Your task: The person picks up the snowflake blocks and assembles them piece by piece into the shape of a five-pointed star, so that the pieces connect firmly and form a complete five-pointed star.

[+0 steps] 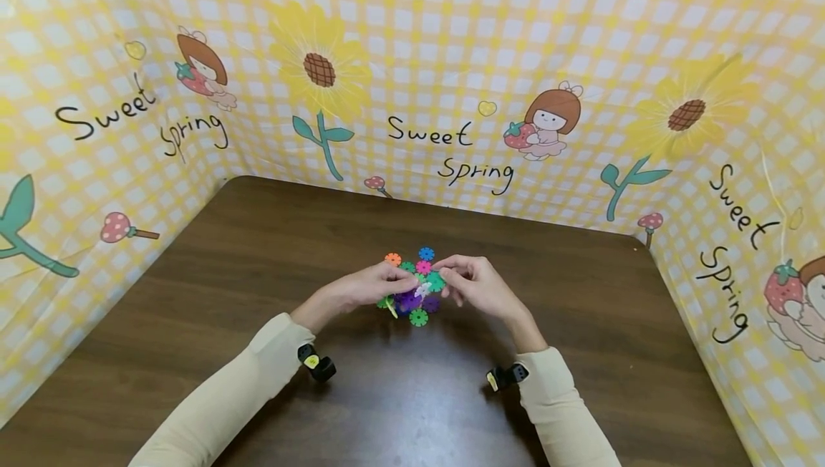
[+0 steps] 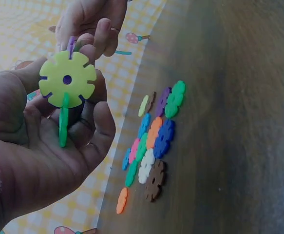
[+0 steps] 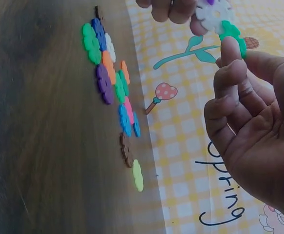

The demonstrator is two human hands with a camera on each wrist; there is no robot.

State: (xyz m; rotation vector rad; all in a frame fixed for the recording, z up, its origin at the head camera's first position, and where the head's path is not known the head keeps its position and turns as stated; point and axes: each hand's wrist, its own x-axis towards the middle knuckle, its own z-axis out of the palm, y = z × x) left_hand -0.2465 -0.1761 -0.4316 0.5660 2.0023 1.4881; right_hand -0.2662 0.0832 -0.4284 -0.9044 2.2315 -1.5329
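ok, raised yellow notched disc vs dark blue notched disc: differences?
Colour: raised yellow notched disc is pale, dark blue notched disc deep-toned. Pose: yellow is held above the dark brown table, blue lies flat on it. Both are round with notched rims.

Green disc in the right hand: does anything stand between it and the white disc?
Nothing visible: in the right wrist view, the green disc, pinched by the right hand, appears to meet the white disc.

A yellow checked cloth (image 1: 412, 44) goes around the brown bench (image 1: 580, 288). From the bench's middle, a big yellow flower (image 1: 320, 69) is at eleven o'clock, black words (image 1: 441, 137) at twelve, a cartoon kid (image 1: 549, 121) hugging a strawberry (image 1: 518, 136) at one, another flower (image 1: 686, 114) at two.
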